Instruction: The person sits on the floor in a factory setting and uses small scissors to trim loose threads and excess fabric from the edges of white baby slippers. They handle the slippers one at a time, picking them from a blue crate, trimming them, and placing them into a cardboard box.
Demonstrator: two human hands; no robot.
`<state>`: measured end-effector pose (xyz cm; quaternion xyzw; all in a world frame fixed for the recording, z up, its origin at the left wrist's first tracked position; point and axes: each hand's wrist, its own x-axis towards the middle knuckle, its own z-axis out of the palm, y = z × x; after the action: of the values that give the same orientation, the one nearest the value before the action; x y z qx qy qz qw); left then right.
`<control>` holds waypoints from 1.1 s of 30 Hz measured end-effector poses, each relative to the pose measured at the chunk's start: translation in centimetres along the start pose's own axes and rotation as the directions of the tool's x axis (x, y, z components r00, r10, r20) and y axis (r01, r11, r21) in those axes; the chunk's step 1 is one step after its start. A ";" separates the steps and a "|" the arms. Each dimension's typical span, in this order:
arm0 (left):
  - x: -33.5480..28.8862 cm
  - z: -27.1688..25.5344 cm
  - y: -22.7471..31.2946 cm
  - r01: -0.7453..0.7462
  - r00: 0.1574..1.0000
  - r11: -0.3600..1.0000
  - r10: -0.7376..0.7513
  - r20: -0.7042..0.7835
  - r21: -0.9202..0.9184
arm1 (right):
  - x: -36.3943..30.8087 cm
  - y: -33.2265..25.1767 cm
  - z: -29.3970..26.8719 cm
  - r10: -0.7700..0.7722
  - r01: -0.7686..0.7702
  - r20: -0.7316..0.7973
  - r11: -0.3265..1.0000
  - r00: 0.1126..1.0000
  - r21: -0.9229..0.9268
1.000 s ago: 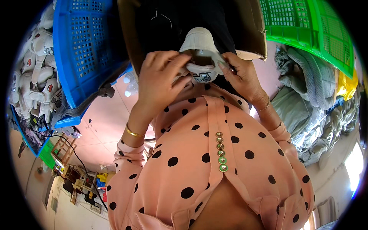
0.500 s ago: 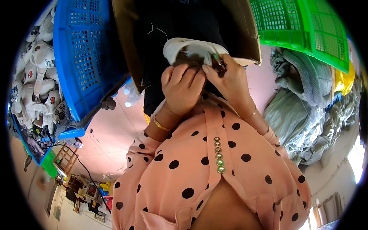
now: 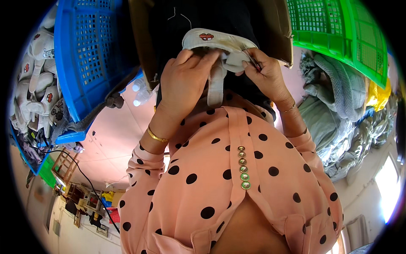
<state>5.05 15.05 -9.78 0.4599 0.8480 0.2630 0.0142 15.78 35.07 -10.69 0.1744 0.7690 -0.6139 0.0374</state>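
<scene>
A white shoe upper (image 3: 228, 39) with a small red car motif lies across my dark-clad lap, its strap (image 3: 216, 86) hanging toward me. My left hand (image 3: 186, 80) grips its near edge, fingers bent over into the opening. At the other end, my right hand (image 3: 267, 72) pinches a pale flap (image 3: 235, 62) of the upper between thumb and fingers. A slim dark tool (image 3: 255, 63) sticks out of the same hand; its kind is unclear, as the fingers cover most of it.
A blue perforated basket (image 3: 67, 63) stands left, beside a heap of similar white uppers (image 3: 36, 91). Ahead is an open cardboard box (image 3: 285, 29). A green basket (image 3: 355, 46) and grey cloth bundles (image 3: 325, 127) are right. Clear plastic bottles (image 3: 141, 94) sit on the pink floor.
The upper has turned so its car motif and strap show. My left hand has moved left and opened out from a tight fist; the right has shifted slightly right.
</scene>
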 end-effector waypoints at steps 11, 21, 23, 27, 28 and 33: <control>0.6 1.7 -0.8 -0.092 0.987 0.994 0.099 -0.126 0.062 | -0.1 -0.2 -0.1 0.021 -0.021 0.018 1.000 1.000 0.014; -0.4 -0.9 -2.0 -0.206 0.977 0.978 0.206 0.046 -0.013 | -0.2 0.0 -0.1 -0.001 0.002 0.009 0.997 1.000 -0.072; -0.4 -0.8 -1.5 -0.174 0.983 0.985 0.173 0.060 0.011 | -0.2 -0.1 0.2 -0.038 0.037 -0.003 0.993 0.999 -0.108; -0.1 -0.9 -0.5 -0.168 0.983 0.985 0.164 0.077 0.044 | -0.4 -0.4 0.6 -0.044 0.040 -0.037 0.994 0.998 -0.105; 0.0 -0.9 -0.3 -0.138 0.986 0.990 0.134 0.100 0.032 | -0.4 -0.4 0.6 -0.045 0.041 -0.038 0.994 0.998 -0.099; 1.4 0.0 0.4 -0.015 0.996 0.999 0.012 0.091 0.038 | -0.3 -0.6 0.2 0.013 -0.007 0.037 0.989 0.999 -0.147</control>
<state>4.60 16.34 -9.31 0.4773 0.8482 0.2257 0.0418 15.86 34.72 -10.12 0.1633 0.8103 -0.5587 0.0679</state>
